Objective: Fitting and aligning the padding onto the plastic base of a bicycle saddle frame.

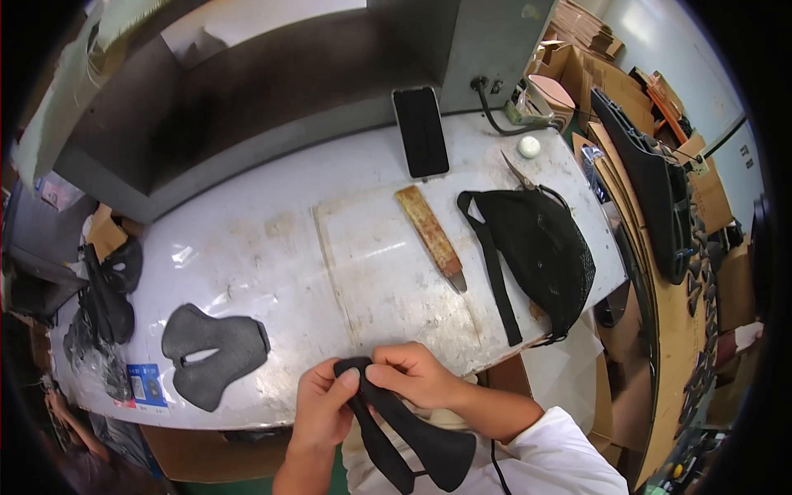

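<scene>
My left hand [323, 404] and my right hand [417, 375] meet at the table's near edge, thumbs and fingers pinching the upper end of a black padded piece [441, 450]. Its two long lobes hang down in front of my white shirt, with a gap between them. To the left on the table lies a flat dark grey padded piece [216, 351] with a slit in it. Beyond my hands rests a worn blade with a yellowish wrapped handle [429, 233]. Right of it is a black mesh bag [536, 247] with a strap.
A phone [421, 132] leans at the back against a grey metal housing [272, 74]. Scissors [520, 172] and a white ball [529, 147] lie at the far right. Black items in plastic [103, 322] crowd the left edge. Cardboard [652, 346] stands right; another person's arm [78, 425] shows lower left.
</scene>
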### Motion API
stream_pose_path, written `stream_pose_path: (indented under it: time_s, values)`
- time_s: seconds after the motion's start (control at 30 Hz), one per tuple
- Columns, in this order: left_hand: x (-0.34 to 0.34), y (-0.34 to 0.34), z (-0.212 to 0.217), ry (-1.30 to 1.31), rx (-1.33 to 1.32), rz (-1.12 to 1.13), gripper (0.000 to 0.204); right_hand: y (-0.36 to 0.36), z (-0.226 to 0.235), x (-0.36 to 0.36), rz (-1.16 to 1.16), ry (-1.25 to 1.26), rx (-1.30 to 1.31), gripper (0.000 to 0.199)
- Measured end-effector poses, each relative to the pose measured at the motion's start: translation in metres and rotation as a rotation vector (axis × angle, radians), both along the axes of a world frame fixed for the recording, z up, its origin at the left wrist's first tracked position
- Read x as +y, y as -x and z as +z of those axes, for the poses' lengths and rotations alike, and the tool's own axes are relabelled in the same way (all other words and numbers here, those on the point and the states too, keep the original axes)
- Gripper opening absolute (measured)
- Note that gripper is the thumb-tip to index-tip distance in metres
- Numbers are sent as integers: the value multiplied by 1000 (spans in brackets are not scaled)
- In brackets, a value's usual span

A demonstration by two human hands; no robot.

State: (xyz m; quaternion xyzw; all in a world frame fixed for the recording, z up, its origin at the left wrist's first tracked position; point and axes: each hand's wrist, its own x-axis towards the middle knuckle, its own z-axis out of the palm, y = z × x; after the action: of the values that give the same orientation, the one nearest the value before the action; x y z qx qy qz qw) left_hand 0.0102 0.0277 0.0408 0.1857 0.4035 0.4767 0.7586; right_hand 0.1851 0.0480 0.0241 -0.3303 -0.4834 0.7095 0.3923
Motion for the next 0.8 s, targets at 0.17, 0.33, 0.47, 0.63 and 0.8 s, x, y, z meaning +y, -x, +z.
stream_pose_path:
  time_s: [0.17,0.33,0.47,0.63,0.8]
  values:
    - [25,20,49,-64,19,-113,14,-39,-16,-3,-197,-68,10,29]
    - [90,41,106,-1005,901,193,14,-68,-25,-17,-425,-135,-175,25]
    - [185,45,130,-1402,942,244,21,-67,-31,-16,-440,-187,-190,21]
    - [263,79,70,-790,1038,276,34,-66,-30,-11,-471,-160,-130,23]
    - [298,152,27,-782,2305,348,62,-63,-32,-11,-473,-158,-211,13]
